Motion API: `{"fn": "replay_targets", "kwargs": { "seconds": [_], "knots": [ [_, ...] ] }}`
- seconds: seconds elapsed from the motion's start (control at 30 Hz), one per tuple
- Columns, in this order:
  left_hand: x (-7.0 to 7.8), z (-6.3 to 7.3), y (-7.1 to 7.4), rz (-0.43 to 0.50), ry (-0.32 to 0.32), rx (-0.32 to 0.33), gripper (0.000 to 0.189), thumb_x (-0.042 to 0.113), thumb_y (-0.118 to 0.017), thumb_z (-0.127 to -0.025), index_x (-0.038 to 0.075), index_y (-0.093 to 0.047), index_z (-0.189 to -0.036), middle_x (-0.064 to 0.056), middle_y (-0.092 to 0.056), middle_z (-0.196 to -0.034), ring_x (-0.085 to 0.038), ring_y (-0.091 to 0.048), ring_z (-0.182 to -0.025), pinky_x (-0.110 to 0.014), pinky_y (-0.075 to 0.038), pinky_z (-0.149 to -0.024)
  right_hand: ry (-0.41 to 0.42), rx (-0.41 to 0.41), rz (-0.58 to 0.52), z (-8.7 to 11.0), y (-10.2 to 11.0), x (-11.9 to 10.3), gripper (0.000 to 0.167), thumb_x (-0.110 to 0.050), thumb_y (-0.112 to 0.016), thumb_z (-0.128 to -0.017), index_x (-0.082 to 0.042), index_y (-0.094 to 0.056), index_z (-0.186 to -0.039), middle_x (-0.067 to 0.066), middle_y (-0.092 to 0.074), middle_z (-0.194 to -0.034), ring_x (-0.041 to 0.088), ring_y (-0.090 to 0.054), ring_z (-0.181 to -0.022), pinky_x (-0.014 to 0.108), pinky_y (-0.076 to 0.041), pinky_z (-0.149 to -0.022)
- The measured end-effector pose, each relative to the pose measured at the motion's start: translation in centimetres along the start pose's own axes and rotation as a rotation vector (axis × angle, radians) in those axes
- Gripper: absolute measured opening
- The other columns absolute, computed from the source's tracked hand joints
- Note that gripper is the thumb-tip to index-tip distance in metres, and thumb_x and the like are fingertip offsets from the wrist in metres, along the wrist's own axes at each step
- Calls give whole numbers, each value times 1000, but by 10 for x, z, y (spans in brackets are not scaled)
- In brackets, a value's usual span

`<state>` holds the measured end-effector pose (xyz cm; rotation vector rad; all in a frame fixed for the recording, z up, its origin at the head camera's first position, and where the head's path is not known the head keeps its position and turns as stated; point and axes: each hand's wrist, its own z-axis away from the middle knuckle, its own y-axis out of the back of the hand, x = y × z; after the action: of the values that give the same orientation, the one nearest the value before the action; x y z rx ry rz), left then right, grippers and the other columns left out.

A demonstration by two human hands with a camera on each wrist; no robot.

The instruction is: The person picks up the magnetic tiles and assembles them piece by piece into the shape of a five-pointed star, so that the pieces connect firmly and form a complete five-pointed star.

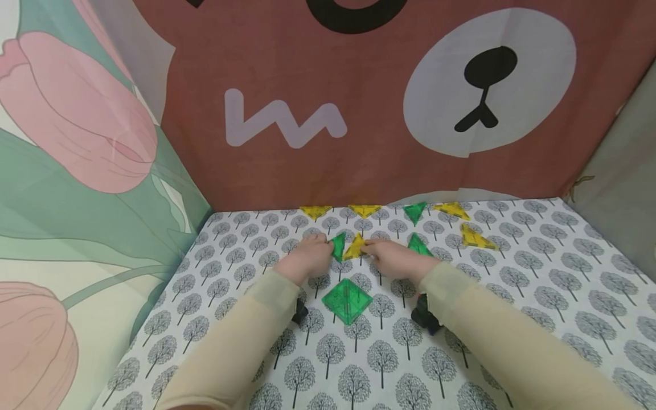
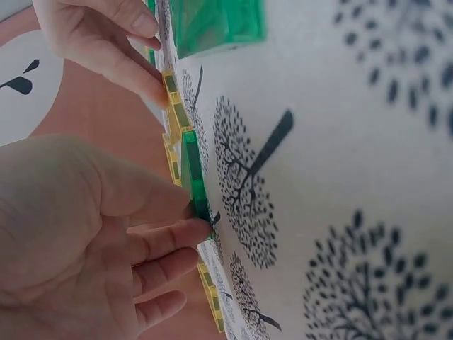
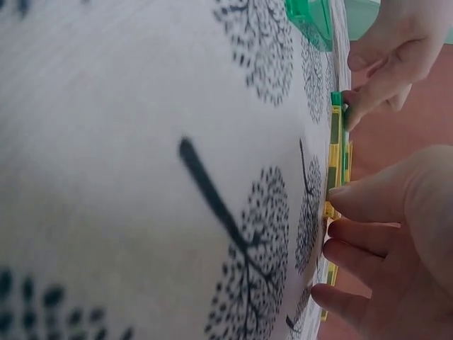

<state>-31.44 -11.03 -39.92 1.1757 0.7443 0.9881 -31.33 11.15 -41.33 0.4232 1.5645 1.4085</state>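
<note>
Note green tile (image 1: 338, 247) pinched in left hand (image 1: 310, 255), between thumb and index finger. Note yellow tile (image 1: 355, 247) pinched by its right side in right hand (image 1: 397, 257). Locate both near the middle of the cloth (image 1: 230, 341), toward its far edge. Check contact: apparently touching at near corners, with a gap widening toward the far edge. Treat any lift off the cloth as undetermined.

To close the gap (judged step), steady the green tile and pivot the yellow tile about the touching corners. Match edges end to end before pressing. Hold both at equal height; with tilt, expect one edge to ride over the other. Place fingertips clear of the meeting edges. Ease pressure gradually.

Avoid bumping green block (image 1: 347, 300), set apart on the near-edge side. Beyond right hand, allow for partly hidden green triangle (image 1: 419, 244) and, toward the right edge, yellow triangle (image 1: 478, 237). Along the far edge, left to right, find yellow piece (image 1: 316, 212), second yellow piece (image 1: 365, 210), green piece (image 1: 415, 212) and third yellow piece (image 1: 452, 210).
</note>
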Motion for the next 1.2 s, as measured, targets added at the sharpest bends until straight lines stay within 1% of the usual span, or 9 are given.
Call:
{"fn": "replay_targets", "kwargs": {
  "seconds": [0.33,0.7,0.8,0.87,0.97,1.03,1.1,1.17,1.2],
  "knots": [
    [14,-2,0,-5,10,6,49,13,-40,-103,9,-40,-151,-12,-43,-145,-28,-33,-138,-41,-20,-118,-44,-8,44,5,-2,-8,53,-3,-49,-100,-4,-37,-151,19,-32,-155,37,-28,-142,50,-25,-115],
    [21,-2,7,-33,-14,-23,46,14,-42,-103,12,-45,-149,-12,-43,-146,-30,-32,-140,-41,-21,-118,-53,11,155,12,3,-13,49,0,-43,-101,-1,-38,-150,20,-31,-155,36,-28,-142,47,-25,-116],
    [21,-4,11,29,-19,-13,41,8,-53,-98,9,-58,-138,-13,-47,-142,-30,-39,-134,-42,-29,-115,-46,8,181,10,5,-14,49,4,-41,-100,1,-41,-148,21,-31,-155,37,-26,-143,47,-24,-116],
    [20,-5,17,65,-22,-20,27,7,-61,-93,9,-69,-119,-12,-51,-139,-29,-48,-123,-40,-40,-107,-57,19,173,10,7,-14,50,6,-44,-97,1,-43,-147,22,-30,-155,38,-25,-143,48,-23,-117],
    [19,-5,27,92,-11,-64,7,7,-65,-91,8,-71,-95,-14,-52,-140,-30,-53,-115,-39,-48,-92,-64,71,142,13,16,-10,52,5,-50,-94,2,-44,-145,24,-32,-154,40,-26,-142,52,-23,-116],
    [20,-5,33,87,12,-101,16,5,-58,-94,3,-70,-105,-16,-43,-150,-33,-48,-127,-39,-45,-99,-70,130,121,20,25,-3,53,6,-51,-92,4,-44,-145,25,-34,-152,41,-28,-141,53,-23,-116],
    [21,-5,37,93,23,-108,29,2,-49,-96,1,-66,-120,-18,-32,-156,-35,-34,-140,-43,-34,-112,-75,187,93,29,37,8,52,8,-48,-92,6,-44,-144,26,-39,-148,42,-32,-137,54,-27,-114],
    [26,-7,39,93,16,-86,45,1,-40,-97,1,-52,-140,-17,-20,-161,-34,-15,-147,-43,-16,-119,-97,234,81,41,51,25,52,11,-42,-91,7,-45,-142,28,-42,-143,44,-36,-133,55,-31,-111],
    [31,-8,39,93,3,-72,49,4,-39,-99,3,-44,-147,-17,-20,-161,-34,-13,-148,-44,-11,-119,-119,250,67,47,58,35,52,12,-41,-91,8,-45,-142,29,-43,-141,44,-37,-132,56,-32,-110]
  ]
}}
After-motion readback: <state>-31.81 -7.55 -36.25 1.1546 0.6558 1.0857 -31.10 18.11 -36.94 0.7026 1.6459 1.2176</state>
